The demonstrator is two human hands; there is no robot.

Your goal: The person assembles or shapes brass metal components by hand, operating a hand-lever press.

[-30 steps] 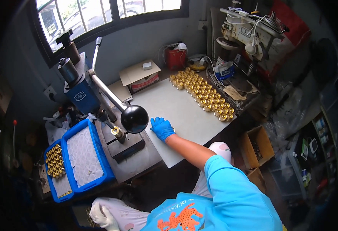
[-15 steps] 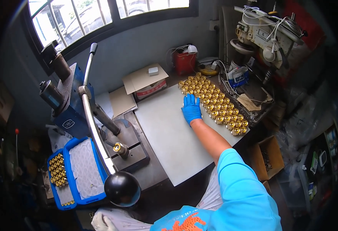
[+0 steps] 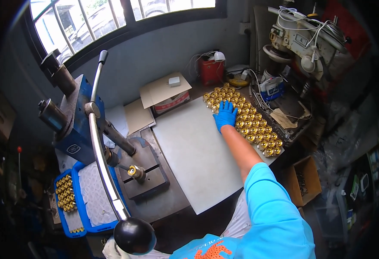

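My right hand [image 3: 225, 116], in a blue glove, lies palm down with its fingers stretched over the left side of a block of round brass fittings [image 3: 254, 124]. These stand in close rows, and the fingers cover a few of them; whether any is gripped does not show. My left hand [image 3: 111, 249], in a white glove, is low at the left, partly behind the black ball knob [image 3: 133, 236] of a press lever. Its fingers are mostly hidden. One brass fitting [image 3: 133, 170] sits on the post of the blue lever press [image 3: 78, 125].
A pale board [image 3: 189, 159] lies under the fittings. Blue trays [image 3: 79, 203] at the left hold brass fittings and white liners. A cardboard box [image 3: 172, 101] stands at the back; another open box [image 3: 301, 181] is at the right. An old machine [image 3: 301, 43] stands far right.
My right hand has moved slightly away from me and to the right, further over the fittings. The black knob now covers more of my left hand. The whole view has shifted a little.
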